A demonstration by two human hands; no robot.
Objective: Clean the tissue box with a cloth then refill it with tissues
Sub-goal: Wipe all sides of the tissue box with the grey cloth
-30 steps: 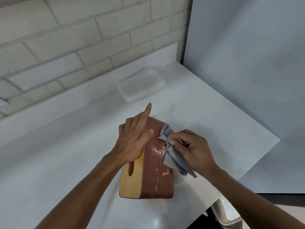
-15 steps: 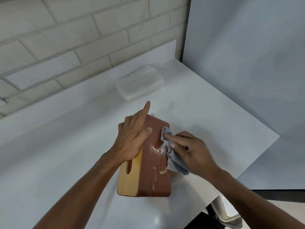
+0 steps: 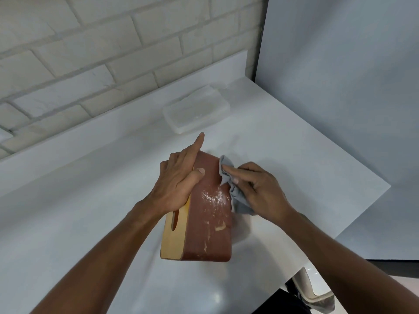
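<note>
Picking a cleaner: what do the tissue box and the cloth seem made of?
Tissue box: likely wood, with a pale bare-looking slotted face, a matte reddish-brown painted side, chipped spots and white dusty specks. Cloth: soft grey fabric, possibly microfibre, bunching in folds under the right hand.

Tissue box (image 3: 208, 214) mid counter (image 3: 90, 223); tissue pack (image 3: 196, 109) behind, near wall.
</note>
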